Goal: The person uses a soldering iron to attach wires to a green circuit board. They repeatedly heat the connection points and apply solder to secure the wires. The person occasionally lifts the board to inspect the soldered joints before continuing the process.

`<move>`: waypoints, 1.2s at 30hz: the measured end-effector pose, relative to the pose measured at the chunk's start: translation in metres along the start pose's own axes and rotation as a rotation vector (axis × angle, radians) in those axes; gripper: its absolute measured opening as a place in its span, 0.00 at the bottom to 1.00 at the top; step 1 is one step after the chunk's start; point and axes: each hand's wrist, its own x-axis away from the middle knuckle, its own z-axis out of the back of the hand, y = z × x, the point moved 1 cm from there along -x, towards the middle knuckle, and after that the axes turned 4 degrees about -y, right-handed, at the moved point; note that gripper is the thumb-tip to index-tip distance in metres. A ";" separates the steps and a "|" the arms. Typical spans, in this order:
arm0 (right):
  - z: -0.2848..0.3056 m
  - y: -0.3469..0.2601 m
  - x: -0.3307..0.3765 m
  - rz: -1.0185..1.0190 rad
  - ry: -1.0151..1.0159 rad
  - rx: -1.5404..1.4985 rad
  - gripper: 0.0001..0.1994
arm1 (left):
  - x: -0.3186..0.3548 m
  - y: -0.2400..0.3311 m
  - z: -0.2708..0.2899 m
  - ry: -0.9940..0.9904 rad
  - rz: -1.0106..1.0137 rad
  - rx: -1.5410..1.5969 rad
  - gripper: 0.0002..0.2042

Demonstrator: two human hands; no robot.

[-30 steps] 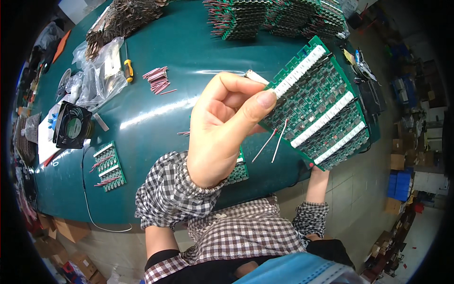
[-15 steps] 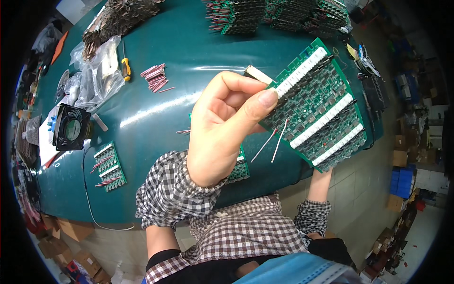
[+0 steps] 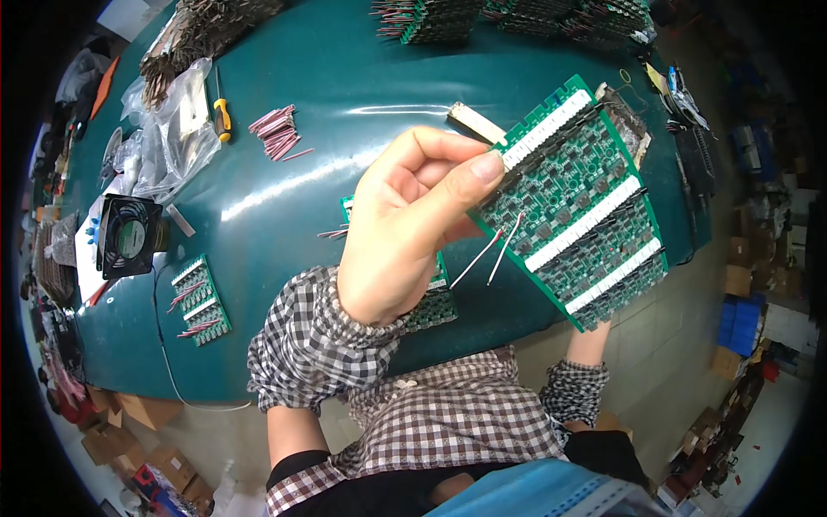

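My left hand [image 3: 405, 224] pinches the left corner of a green circuit board panel [image 3: 568, 198] between thumb and forefinger, holding it up above the table. The panel has rows of white connectors and dense small chips. A thin red wire and a white wire [image 3: 505, 250] stick out from its lower left edge. Behind the panel my right forearm [image 3: 589, 343] comes up; the panel hides that hand's fingers. Under my left wrist lies another circuit board [image 3: 435, 312], partly covered.
Dark green table [image 3: 284, 327]. On its left are a black fan [image 3: 129, 237], a small wired board [image 3: 200, 302], a yellow-handled screwdriver [image 3: 223, 121] and plastic bags [image 3: 177, 129]. Red wires [image 3: 277, 133] lie mid-table; stacked boards [image 3: 426, 19] stand at the back. A white-topped block [image 3: 476, 123] sits behind my hand.
The panel has tilted slightly, its lower edge dropping a little. The view has shifted, and a greyish object now shows past the panel's right edge. My left hand keeps its pinch.
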 end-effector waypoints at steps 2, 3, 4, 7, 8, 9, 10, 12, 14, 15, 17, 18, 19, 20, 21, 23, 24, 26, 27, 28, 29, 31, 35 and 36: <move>0.001 0.000 0.006 -0.032 0.007 0.002 0.25 | -0.002 -0.001 0.007 -0.011 0.051 0.032 0.10; 0.000 0.002 0.011 -0.051 0.003 0.009 0.25 | -0.003 -0.002 0.011 -0.016 0.083 0.045 0.10; 0.000 0.001 0.012 -0.078 -0.004 0.002 0.25 | -0.004 -0.003 0.015 -0.021 0.114 0.059 0.10; 0.012 0.007 0.020 -0.179 -0.021 -0.049 0.25 | -0.010 -0.014 0.013 -0.016 0.156 0.069 0.10; 0.016 0.008 0.023 -0.225 -0.036 -0.073 0.25 | -0.011 -0.017 0.011 -0.006 0.174 0.057 0.10; 0.013 0.000 0.023 -0.272 -0.051 -0.058 0.25 | -0.014 -0.017 0.013 -0.009 0.188 0.085 0.10; 0.010 -0.008 0.025 -0.319 -0.056 -0.047 0.25 | -0.017 -0.018 0.014 -0.014 0.203 0.111 0.10; 0.012 -0.009 0.018 -0.459 -0.109 -0.081 0.25 | -0.018 -0.019 0.021 0.014 0.210 0.105 0.09; 0.017 -0.012 0.004 -0.605 -0.185 -0.125 0.25 | -0.015 -0.016 0.021 0.036 0.206 0.081 0.09; 0.018 -0.014 0.000 -0.653 -0.215 -0.131 0.25 | -0.016 -0.017 0.021 0.030 0.210 0.081 0.09; 0.015 -0.021 -0.005 -0.621 -0.225 -0.138 0.25 | -0.021 -0.019 0.024 -0.003 0.224 0.035 0.09; 0.008 -0.017 -0.006 -0.553 -0.211 -0.153 0.25 | -0.021 -0.020 0.029 -0.008 0.230 -0.028 0.09; 0.000 -0.002 -0.004 -0.305 -0.126 -0.185 0.24 | -0.023 -0.020 0.033 -0.013 0.236 -0.090 0.08; -0.014 0.009 0.000 -0.044 -0.040 -0.192 0.23 | -0.026 -0.023 0.037 -0.034 0.254 -0.162 0.09; -0.020 0.004 -0.002 -0.018 -0.055 -0.071 0.22 | -0.027 -0.022 0.043 -0.045 0.268 -0.238 0.09; -0.022 0.000 -0.005 -0.012 -0.169 -0.028 0.20 | -0.030 -0.026 0.052 -0.044 0.293 -0.382 0.10; -0.022 0.001 -0.005 -0.016 -0.179 -0.038 0.20 | -0.031 -0.030 0.057 -0.049 0.293 -0.422 0.10; -0.024 0.000 -0.004 -0.023 -0.198 -0.058 0.20 | -0.035 -0.036 0.065 -0.063 0.292 -0.501 0.10; -0.022 0.000 -0.004 -0.019 -0.149 -0.019 0.22 | -0.037 -0.039 0.068 -0.020 0.295 -0.556 0.09; -0.022 0.000 -0.002 -0.028 -0.138 -0.026 0.22 | -0.040 -0.043 0.071 -0.011 0.254 -0.597 0.09; -0.025 0.000 -0.002 -0.036 -0.131 -0.034 0.22 | -0.043 -0.047 0.074 -0.001 0.209 -0.641 0.09; -0.030 -0.001 0.001 -0.068 -0.125 -0.013 0.22 | -0.045 -0.059 0.081 0.042 -0.002 -0.947 0.08; -0.050 -0.003 0.019 -0.080 -0.114 0.190 0.21 | -0.044 -0.064 0.077 0.083 -0.208 -1.409 0.06; -0.056 0.000 0.023 -0.064 -0.107 0.259 0.21 | -0.044 -0.063 0.074 0.075 -0.243 -1.490 0.06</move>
